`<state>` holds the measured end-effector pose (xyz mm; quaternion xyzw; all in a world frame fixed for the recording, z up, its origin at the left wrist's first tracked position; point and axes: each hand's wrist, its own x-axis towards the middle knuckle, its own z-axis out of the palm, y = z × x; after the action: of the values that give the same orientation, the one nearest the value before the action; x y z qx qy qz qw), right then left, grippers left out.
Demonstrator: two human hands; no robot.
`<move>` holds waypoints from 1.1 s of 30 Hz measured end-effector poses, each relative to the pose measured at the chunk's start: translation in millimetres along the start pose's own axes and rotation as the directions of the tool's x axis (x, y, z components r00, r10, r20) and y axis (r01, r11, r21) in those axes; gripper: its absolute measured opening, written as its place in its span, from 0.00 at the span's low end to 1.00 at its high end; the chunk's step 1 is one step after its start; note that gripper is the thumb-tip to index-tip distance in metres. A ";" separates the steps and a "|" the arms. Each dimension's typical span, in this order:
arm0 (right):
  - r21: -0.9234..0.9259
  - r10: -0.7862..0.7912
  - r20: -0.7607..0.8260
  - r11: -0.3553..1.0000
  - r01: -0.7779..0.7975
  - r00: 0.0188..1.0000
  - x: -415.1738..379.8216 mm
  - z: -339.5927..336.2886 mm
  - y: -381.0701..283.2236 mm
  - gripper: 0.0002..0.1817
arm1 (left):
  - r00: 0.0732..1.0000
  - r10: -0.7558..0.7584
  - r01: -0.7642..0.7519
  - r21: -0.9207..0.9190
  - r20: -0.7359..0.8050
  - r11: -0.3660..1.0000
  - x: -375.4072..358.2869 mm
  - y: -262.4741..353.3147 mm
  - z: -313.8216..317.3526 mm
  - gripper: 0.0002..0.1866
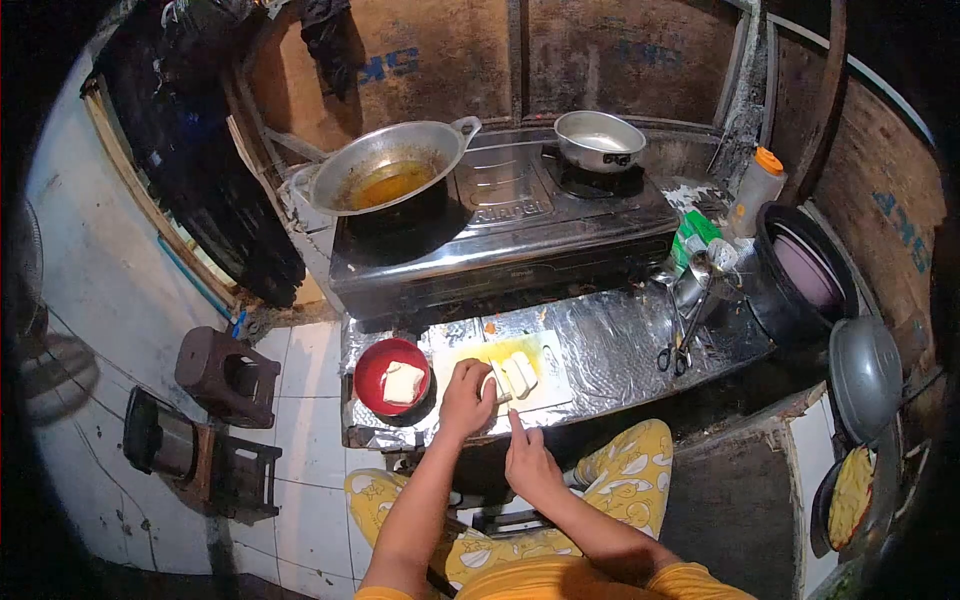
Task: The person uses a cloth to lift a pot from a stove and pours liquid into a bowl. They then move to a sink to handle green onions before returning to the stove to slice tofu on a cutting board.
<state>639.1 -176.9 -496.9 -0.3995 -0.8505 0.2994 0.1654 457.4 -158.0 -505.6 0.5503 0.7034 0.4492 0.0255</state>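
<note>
**A:** The white block of tofu [512, 376], partly cut into slabs, lies on the pale yellow-stained cutting board [552, 392], which sits on the foil-covered desk [620, 345] in front of the black two-burner gas stove [500, 235]. Your left hand [466, 397] is curled over the near end of the block, fingers bent and pressing it in place.

**B:** And my right hand?

**A:** Your right hand [528, 462] sits just behind the board with something thin pointing up toward the block. I judge it a knife, but it is too small to be sure. The hand looks closed around it.

**B:** So which step am I in?

**A:** Slicing, by my reading. Several slabs already lean apart at the far end, and the part under your left hand looks uncut. One more white piece [402, 383] rests in the round red bowl [392, 375] just left of the board.

**B:** What does the next cut ask of me?

**A:** Keep the left fingertips tucked back from the blade line, bring the edge down straight and gently, since soft tofu likely crumbles under a sideways push. The dented metal wok holding amber oil [385, 170] stands on the left burner, well apart from the board.
</note>
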 end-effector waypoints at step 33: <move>0.174 -0.115 -0.108 0.976 0.133 0.987 -7.1 -15.7 -9.2 0.29 | 0.999 -0.008 0.012 -0.116 0.040 0.993 -3.4 -6.8 -18.1 0.11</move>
<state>646.3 -181.1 -479.2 -0.3432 -0.8341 0.3445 0.2605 444.1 -171.6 -500.9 0.5531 0.6781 0.4783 0.0736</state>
